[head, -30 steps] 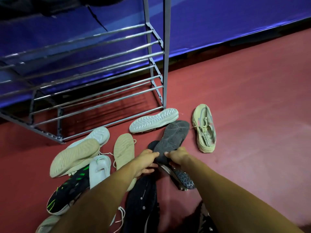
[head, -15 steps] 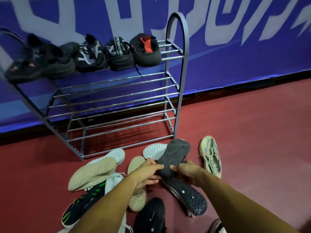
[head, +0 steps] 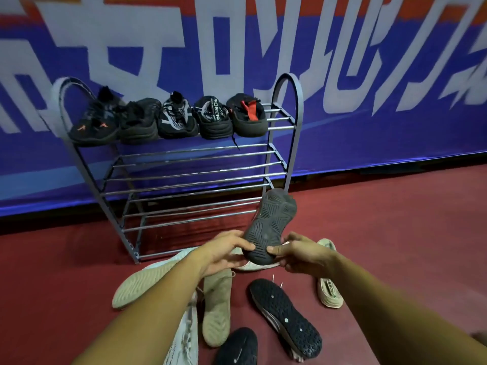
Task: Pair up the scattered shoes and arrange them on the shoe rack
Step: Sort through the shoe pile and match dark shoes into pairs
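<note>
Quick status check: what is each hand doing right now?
Left hand: grips the near end of the dark grey shoe, sole facing the camera.
Right hand: pinches the same shoe from the other side.

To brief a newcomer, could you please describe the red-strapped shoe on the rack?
Find the grey metal shoe rack against the blue banner; five dark shoes line its top shelf. The rightmost black shoe alone has a red strap.

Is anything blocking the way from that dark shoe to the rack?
Nothing visible. The left hand and right hand hold the shoe right before the rack; its lower shelves are bare, only the top carries five shoes.
</note>
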Action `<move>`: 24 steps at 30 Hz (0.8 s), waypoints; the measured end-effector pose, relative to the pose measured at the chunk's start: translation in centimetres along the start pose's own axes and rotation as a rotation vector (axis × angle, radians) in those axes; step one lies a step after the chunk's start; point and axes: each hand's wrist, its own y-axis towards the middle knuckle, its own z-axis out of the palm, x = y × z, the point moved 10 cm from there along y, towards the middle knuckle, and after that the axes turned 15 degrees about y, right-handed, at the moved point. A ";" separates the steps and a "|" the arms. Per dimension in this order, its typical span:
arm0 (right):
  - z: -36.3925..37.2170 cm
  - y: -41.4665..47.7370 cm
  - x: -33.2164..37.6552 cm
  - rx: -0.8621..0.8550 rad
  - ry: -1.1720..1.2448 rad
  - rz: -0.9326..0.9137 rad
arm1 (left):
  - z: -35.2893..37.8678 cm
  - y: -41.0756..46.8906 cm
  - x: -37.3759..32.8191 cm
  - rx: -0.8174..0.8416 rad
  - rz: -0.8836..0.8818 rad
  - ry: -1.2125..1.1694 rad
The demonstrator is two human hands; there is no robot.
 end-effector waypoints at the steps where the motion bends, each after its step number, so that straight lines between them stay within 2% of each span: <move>1: 0.1 -0.4 0.8 -0.004 -0.013 -0.005 | 0.2 -0.3 -1.0 0.015 0.024 0.026; 6: -1.0 -1.8 6.7 -0.140 -0.024 -0.130 | 0.3 -1.6 -4.6 0.027 0.087 0.033; 11: -0.7 -2.7 12.9 -0.200 0.157 -0.301 | -0.9 -2.9 -7.1 0.030 0.134 0.134; 16: 3.1 -2.7 14.7 0.027 0.409 -0.305 | -4.4 -4.8 -9.7 -0.064 0.221 0.343; 21: 6.1 -3.5 14.6 0.254 0.399 -0.105 | -10.4 -6.6 -12.3 -0.422 0.347 0.425; 24: 7.6 -4.3 15.0 0.389 0.423 -0.053 | -12.9 -7.2 -12.8 -0.543 0.386 0.436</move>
